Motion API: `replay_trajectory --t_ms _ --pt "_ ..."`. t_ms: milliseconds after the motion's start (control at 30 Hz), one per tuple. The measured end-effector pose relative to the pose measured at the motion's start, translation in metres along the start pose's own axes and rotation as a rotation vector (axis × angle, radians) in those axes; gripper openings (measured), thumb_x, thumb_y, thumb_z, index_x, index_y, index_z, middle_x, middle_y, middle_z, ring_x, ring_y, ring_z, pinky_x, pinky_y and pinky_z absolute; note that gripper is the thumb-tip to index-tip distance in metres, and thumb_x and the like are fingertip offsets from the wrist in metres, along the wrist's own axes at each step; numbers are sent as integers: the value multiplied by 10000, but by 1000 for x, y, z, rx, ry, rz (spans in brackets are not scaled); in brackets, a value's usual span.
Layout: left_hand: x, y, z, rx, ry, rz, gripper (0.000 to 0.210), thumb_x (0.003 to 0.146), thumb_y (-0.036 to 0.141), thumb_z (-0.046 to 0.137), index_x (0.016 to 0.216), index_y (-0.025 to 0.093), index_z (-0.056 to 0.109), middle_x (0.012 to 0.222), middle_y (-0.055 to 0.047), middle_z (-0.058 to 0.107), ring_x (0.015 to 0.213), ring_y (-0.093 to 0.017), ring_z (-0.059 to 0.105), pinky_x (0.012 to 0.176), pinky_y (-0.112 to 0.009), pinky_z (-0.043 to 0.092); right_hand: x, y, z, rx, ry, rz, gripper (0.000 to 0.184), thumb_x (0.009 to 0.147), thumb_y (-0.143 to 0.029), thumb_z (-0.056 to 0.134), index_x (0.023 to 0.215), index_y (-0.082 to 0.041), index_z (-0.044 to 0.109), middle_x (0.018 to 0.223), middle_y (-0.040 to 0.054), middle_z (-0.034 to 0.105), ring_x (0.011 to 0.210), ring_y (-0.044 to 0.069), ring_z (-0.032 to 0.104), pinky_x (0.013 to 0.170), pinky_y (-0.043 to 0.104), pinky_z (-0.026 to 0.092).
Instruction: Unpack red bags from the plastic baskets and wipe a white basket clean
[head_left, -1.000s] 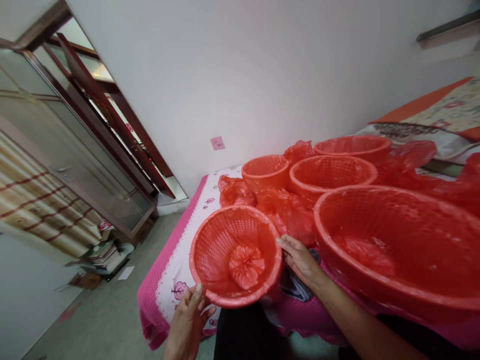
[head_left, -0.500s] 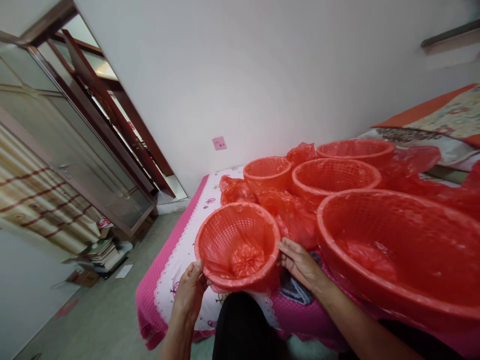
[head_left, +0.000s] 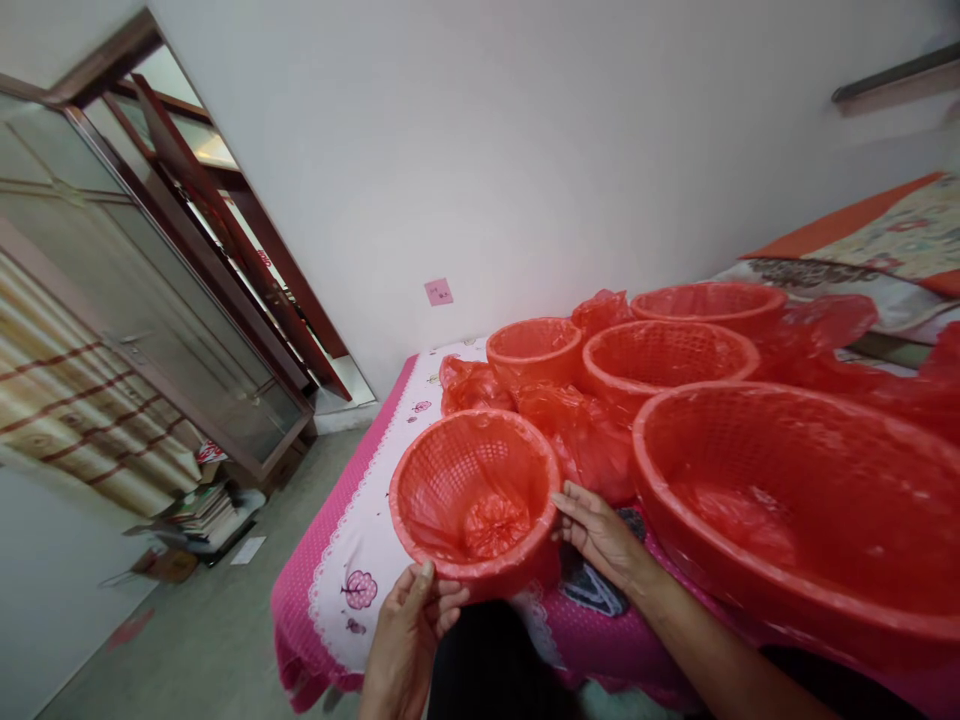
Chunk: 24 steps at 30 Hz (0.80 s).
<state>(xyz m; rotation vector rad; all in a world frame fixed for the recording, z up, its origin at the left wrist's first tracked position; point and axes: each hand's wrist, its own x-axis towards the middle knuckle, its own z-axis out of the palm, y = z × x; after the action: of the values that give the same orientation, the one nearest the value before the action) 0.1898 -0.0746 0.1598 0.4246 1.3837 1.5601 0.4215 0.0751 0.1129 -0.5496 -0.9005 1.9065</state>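
Observation:
A small red plastic basket (head_left: 427, 470), its mesh wall lined with a thin red plastic bag (head_left: 496, 525), sits at the bed's near edge, tilted towards me. My left hand (head_left: 416, 615) grips its near rim, thumb on top and fingers beneath. At the right rim, my right hand (head_left: 598, 530) pinches the edge between thumb and fingers. Crumpled red plastic bags (head_left: 581, 435) lie just behind this basket. Close by on the right stands a large red basket (head_left: 810, 480), also lined with plastic.
More red baskets (head_left: 671, 355) stand farther back on the pink and white bedspread (head_left: 352, 560). Dark folded cloth (head_left: 592, 585) lies beneath my right hand. A white wall (head_left: 525, 150) rises behind the bed. Books (head_left: 206, 510) are stacked on the floor by the glass door (head_left: 150, 260).
My left hand has slid along the rim from the left side to the near edge, moving right and towards me. My right hand stays at the right rim.

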Motion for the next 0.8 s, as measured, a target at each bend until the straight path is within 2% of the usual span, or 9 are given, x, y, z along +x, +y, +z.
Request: replay_trajectory --t_ms 133,200,267,367,433,533,667,800 --pt "7 11 5 -150 43 27 229 764 218 867 842 176 657 838 -19 761 724 -157 760 713 -256 630 -1 -1 3 -15 -11 11 350 764 -477 882 905 -211 703 823 14 739 695 143 663 663 267 546" --pt "6 10 7 -216 74 37 141 820 209 810 866 174 681 880 -34 770 747 -163 764 752 -281 643 -2 -1 5 -14 -10 13 349 766 -471 882 925 -210 714 827 16 746 686 141 663 662 270 552" --pt "1 3 10 -240 78 -12 92 872 232 766 892 176 696 900 -58 779 802 -193 782 765 -299 645 -2 -1 6 -7 -12 15 349 762 -469 888 915 -207 715 824 18 749 681 141 664 662 272 558" --pt "-11 -12 18 -224 -33 -184 193 890 335 774 943 159 716 998 -144 798 951 -281 797 776 -336 647 -3 0 7 7 -15 21 360 751 -478 899 852 -201 694 777 13 735 671 137 662 654 262 557" --pt "-17 -19 27 -234 -99 -239 262 878 374 789 975 139 725 1089 -204 793 1049 -334 781 817 -370 649 -3 1 7 11 -14 21 372 753 -491 898 837 -198 685 759 12 730 672 135 666 651 254 554" --pt "-20 -19 38 -276 -90 -171 221 885 323 779 969 124 730 1069 -209 798 1073 -345 774 882 -401 643 -3 3 6 10 -25 13 383 782 -521 872 846 -196 680 738 10 722 662 134 675 649 248 547" --pt "-14 -13 44 -282 -16 -68 98 905 207 741 965 132 722 974 -138 800 958 -277 795 906 -400 640 -3 4 6 -26 -45 22 419 791 -558 857 853 -184 678 729 18 725 661 142 700 634 239 529" --pt "-5 -7 39 -248 17 -14 221 864 203 782 1070 171 707 1038 -86 788 829 -221 782 820 -380 654 -5 6 9 -66 -81 58 447 788 -563 858 859 -162 675 751 44 752 672 149 725 639 239 532"
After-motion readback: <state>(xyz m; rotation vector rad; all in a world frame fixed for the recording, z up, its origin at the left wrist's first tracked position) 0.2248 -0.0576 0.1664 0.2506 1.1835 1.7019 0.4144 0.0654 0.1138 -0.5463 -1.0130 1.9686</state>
